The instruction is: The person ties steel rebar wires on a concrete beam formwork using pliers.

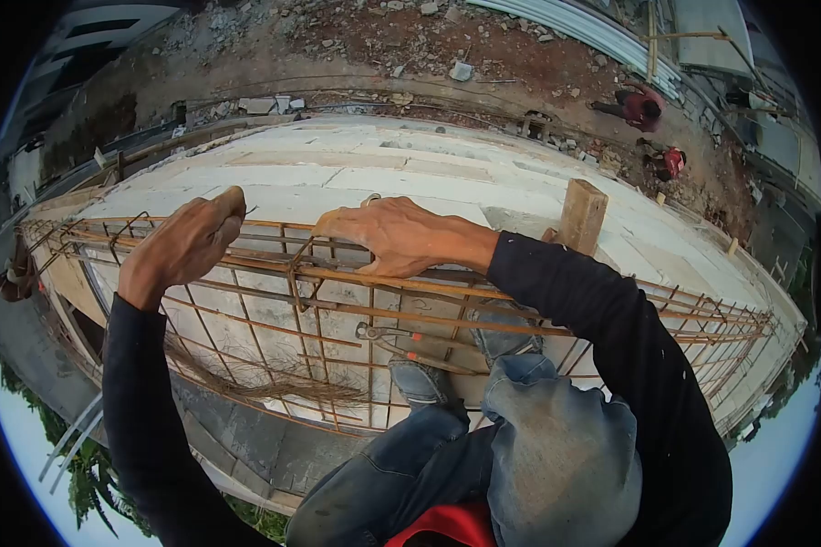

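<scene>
My left hand (182,242) is closed in a fist above the left part of a rusty rebar cage (410,284). What its fingers pinch, if anything, is too small to make out. My right hand (406,235) is curled over the cage's upper bars, fingers and thumb around the rebar beside a bent stirrup (294,284). Below it, a pair of pincers (394,343) with orange marks on its handles lies by my feet. To the lower left, a loose bundle of thin tie wire (283,387) rests on the rebar mesh.
A wooden post (582,217) stands upright right of my right arm. Pale wall blocks (337,173) stretch beyond the cage. The wall drops to rubble-strewn ground (410,55), where two people (643,108) are. Another person (14,278) is at far left.
</scene>
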### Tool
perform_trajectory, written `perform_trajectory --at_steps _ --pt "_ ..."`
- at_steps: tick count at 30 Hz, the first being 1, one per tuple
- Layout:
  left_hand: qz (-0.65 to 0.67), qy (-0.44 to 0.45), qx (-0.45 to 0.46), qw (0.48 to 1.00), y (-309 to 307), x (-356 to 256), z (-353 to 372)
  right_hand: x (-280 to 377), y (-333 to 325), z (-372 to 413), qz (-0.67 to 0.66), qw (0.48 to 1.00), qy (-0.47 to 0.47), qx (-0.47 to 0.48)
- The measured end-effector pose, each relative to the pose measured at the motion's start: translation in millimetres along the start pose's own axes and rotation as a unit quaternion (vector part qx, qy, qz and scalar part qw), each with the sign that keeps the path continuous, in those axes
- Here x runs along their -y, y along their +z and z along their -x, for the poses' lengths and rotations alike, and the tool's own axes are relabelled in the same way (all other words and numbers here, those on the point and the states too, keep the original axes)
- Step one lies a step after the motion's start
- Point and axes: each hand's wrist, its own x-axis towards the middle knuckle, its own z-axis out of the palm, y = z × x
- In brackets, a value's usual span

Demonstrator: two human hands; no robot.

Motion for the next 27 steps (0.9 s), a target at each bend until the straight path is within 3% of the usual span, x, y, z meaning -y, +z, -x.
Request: perform_trajectory --at_steps 1,3,4,6,9,13,16,20,22,25,27 --pt "-0.042 -0.022 0.037 0.998 -7 -15 -3 4 -4 2 0.000 1.000 0.005 0.007" --pt "-0.048 0.050 0.004 0.998 -3 -18 -5 -16 19 1 0.004 0.995 -0.066 -0.078" --pt "-0.045 0.069 0.004 0.997 -1 -24 -7 -17 22 1 0.011 0.995 -0.049 -0.081" --pt "-0.079 -0.005 0.049 0.996 1 -30 -9 -16 20 -1 -0.006 0.993 -0.083 -0.090" --pt "-0.052 -0.003 0.108 0.993 10 -22 -19 -11 11 1 -0.018 0.997 -0.054 -0.050" --pt "-0.047 -0.004 0.118 0.992 16 -13 -32 -15 15 -4 -0.023 0.994 -0.088 -0.067" --pt "-0.094 -0.099 0.171 0.976 21 -29 -48 -16 14 -1 -0.017 0.995 -0.071 -0.072" --pt "-0.077 -0.088 0.088 0.989 32 -38 -49 -15 14 -1 -0.035 0.994 -0.070 -0.078" --pt "-0.115 -0.026 -0.029 0.993 41 -38 -44 -16 16 -2 -0.041 0.994 -0.059 -0.077" --pt "-0.114 0.040 -0.004 0.993 60 -24 -48 -16 16 -4 -0.039 0.995 -0.061 -0.072" --pt "-0.117 0.033 0.012 0.993 55 -26 -49 -13 14 -5 -0.015 0.998 -0.047 -0.051"
